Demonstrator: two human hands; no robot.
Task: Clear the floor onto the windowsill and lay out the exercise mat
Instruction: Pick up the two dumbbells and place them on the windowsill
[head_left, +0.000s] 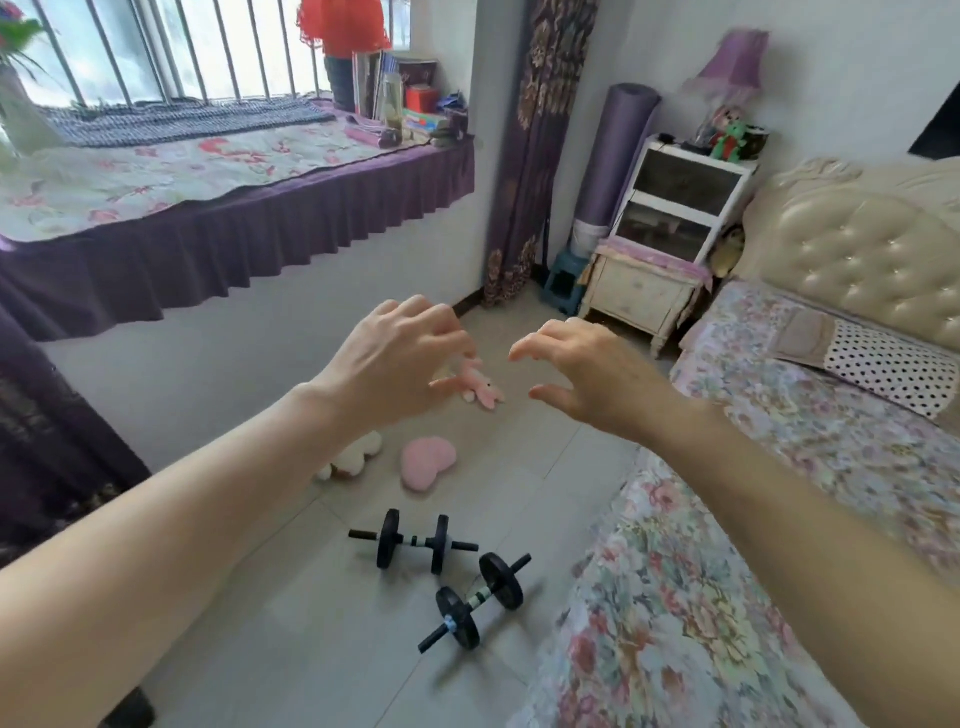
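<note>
Two black dumbbells lie on the tiled floor, one (413, 543) nearer the window and one (479, 600) nearer the bed. Beyond them lie a pink heart cushion (427, 462), a white plush item (353, 457) partly behind my left forearm, and a small pink plush toy (483, 388). The rolled purple exercise mat (615, 161) stands upright in the far corner. The windowsill (156, 176) has a floral cover. My left hand (400, 358) and my right hand (582, 369) hover in the air above the toys, fingers loosely curled, holding nothing.
A bed (753, 493) with a floral spread fills the right side. A white bedside cabinet (654, 280) and a small teal stool (563, 275) stand near the mat. Books, a bottle and boxes crowd the windowsill's far right end (410, 104). A patterned curtain (540, 156) hangs beside it.
</note>
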